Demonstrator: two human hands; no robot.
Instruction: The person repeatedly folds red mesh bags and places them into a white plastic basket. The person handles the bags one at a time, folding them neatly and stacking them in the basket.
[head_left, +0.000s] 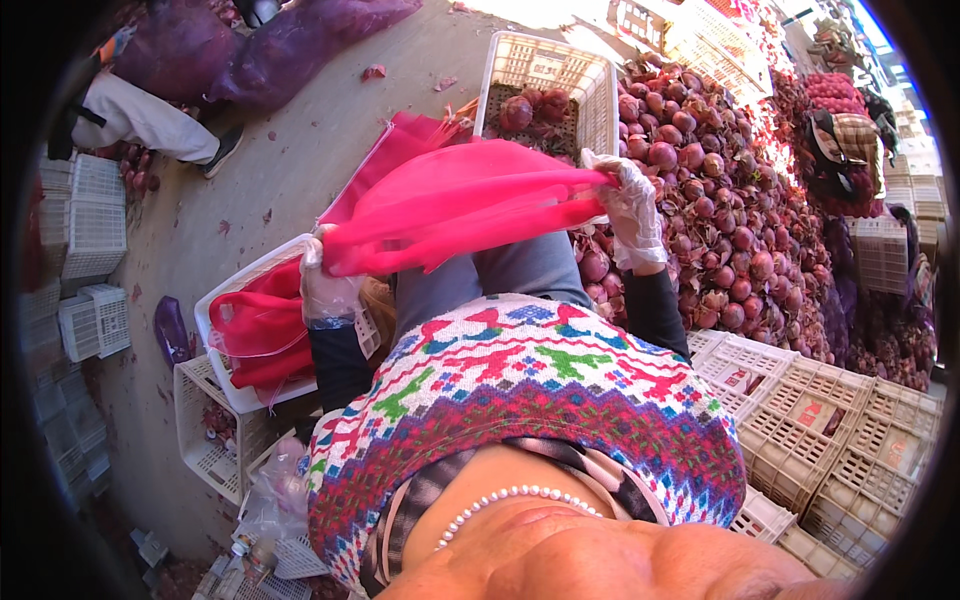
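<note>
A pink-red mesh bag (465, 195) is stretched between my hands above my lap. My left hand (328, 281), in a clear plastic glove, grips its left end. My right hand (628, 210), gloved the same way, grips the other end beside a heap of red onions (720, 217). Just beyond the bag stands a white plastic crate (607, 90) holding several red onions (517, 112). Folded red mesh bags (262, 322) fill a white tub (217, 300) by my left forearm. Another red mesh bag (375, 165) lies flat behind the stretched one.
Stacked white crates (802, 412) stand at the lower right. More crates (97, 214) are at the far left. Filled purple mesh sacks (262, 60) lie at the top left, near a person's leg (142, 116). An open crate (202, 442) sits below the tub.
</note>
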